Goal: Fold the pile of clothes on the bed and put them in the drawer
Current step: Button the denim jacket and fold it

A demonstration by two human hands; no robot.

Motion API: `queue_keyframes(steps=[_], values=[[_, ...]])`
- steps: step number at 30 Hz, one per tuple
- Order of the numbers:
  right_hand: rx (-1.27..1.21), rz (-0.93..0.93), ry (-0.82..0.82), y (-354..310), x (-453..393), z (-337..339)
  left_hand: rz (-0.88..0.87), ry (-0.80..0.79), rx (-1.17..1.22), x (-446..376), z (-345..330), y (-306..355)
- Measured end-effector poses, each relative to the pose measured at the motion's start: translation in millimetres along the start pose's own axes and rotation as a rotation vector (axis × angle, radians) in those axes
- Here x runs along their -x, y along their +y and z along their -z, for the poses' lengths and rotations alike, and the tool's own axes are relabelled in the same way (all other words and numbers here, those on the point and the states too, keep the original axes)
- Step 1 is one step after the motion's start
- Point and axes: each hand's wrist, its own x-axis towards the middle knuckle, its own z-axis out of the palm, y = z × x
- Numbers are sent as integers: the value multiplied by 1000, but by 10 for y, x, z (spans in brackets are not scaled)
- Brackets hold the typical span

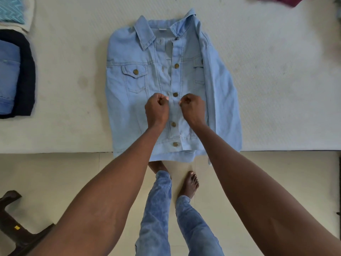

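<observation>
Light-blue denim jacket (129,100) lies front-up on bed (276,89), hem overhanging

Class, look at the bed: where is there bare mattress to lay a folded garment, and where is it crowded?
Bare mattress lies right of the denim jacket, below the maroon garment. A narrower strip lies between jacket and folded stack at left. The middle is crowded: both hands pinch the jacket front.

arms (114,182): bare, sleeveless | legs: faded blue jeans (156,209) | feet (190,183): bare
</observation>
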Motion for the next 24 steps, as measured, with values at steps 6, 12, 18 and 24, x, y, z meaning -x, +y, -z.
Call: queue_keyframes(steps=[6, 12, 18, 24], values=[[-191, -147, 105, -154, -266, -241, 88, -100, -284, -389, -247, 116], [-245, -253, 120, -205, -320, -319, 24, -118, -443, -342, -247, 185], [-327, -181, 69, -155, -284, -270, 83, -159, -102, -389, -198, 133], [-426, -172, 33, -191, -302, -230, 141, -260, 146, -416, -94, 9]])
